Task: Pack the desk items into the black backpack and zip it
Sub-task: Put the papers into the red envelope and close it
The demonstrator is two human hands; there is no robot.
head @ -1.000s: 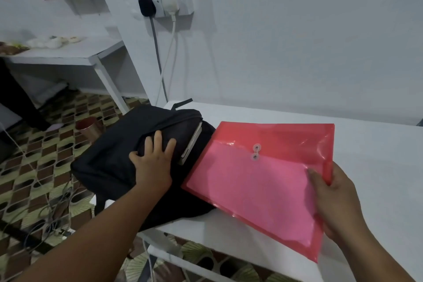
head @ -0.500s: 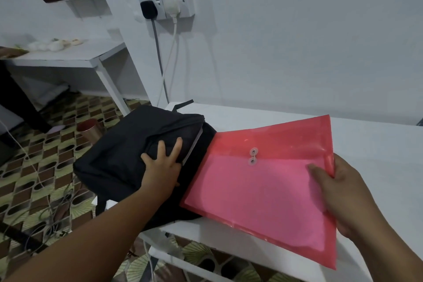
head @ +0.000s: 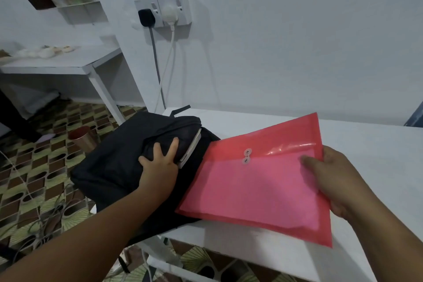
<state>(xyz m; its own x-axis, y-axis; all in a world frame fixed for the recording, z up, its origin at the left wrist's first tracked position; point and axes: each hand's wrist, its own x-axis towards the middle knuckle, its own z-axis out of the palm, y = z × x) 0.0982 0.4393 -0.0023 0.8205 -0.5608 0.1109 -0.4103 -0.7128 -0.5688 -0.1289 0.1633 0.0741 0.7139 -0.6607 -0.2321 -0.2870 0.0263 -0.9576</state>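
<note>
Backpack (head: 119, 162), black, lies on left end of white desk (head: 366, 149), part overhanging edge, mouth open toward right. Left hand (head: 160, 167) rests on top flap near opening, fingers spread, pressing fabric. Edge of pale book or notebook (head: 191, 150) shows inside mouth, just beside fingers. Red folder (head: 258, 190), translucent, string-and-button clasp, tilted, left corner at backpack mouth, touching dark fabric. Right hand (head: 336, 181) pinches folder's right edge, thumb on top. Wall socket (head: 164, 10) behind, two plugs in
</note>
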